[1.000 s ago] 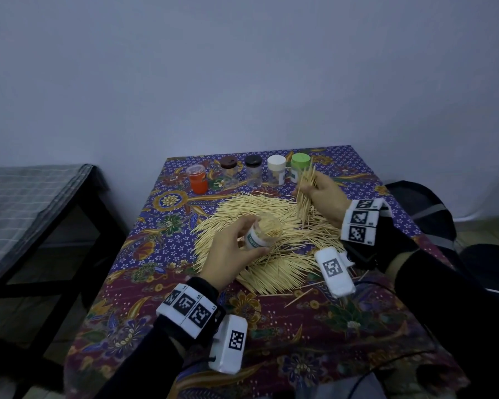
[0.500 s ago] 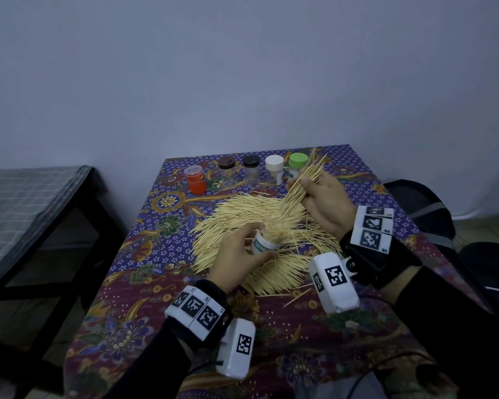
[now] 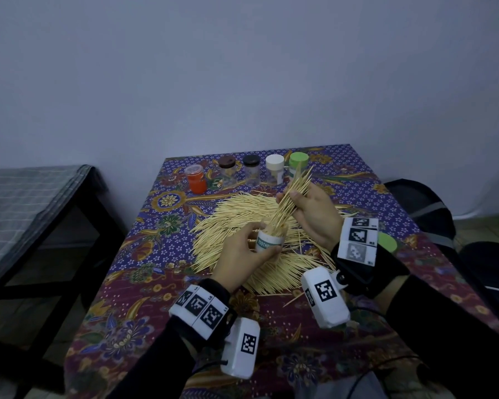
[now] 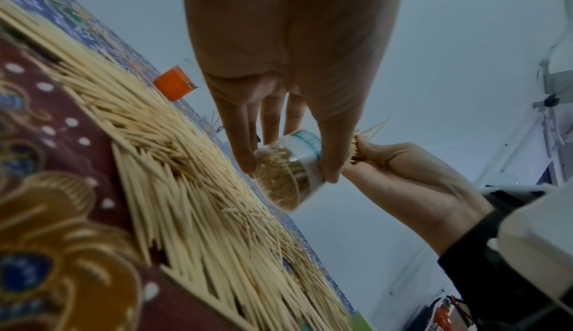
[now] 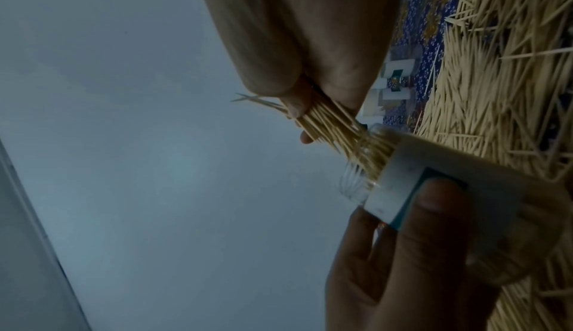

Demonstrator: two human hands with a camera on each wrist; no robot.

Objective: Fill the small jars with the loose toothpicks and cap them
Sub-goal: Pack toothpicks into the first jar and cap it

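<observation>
My left hand [image 3: 242,254] grips a small clear jar [image 3: 270,240] with a white and teal label, tilted above the pile; the jar [image 4: 291,172] is packed with toothpicks. My right hand [image 3: 308,208] pinches a bundle of toothpicks [image 3: 293,194] whose lower ends sit in the jar's mouth. In the right wrist view the bundle [image 5: 328,125] runs from my fingers into the jar [image 5: 434,184]. A wide pile of loose toothpicks [image 3: 242,214] covers the middle of the patterned tablecloth [image 3: 162,326].
Along the table's far edge stand an orange jar [image 3: 197,178], two dark-capped jars [image 3: 227,169], a white-capped jar [image 3: 274,169] and a green-capped jar [image 3: 298,164]. A green cap [image 3: 386,241] lies behind my right wrist. A dark bench [image 3: 26,203] stands left, bags [image 3: 432,214] right.
My right hand has brought the toothpick bundle from over the pile to the jar and slid its ends into the mouth. My left hand has raised and tilted the jar toward it.
</observation>
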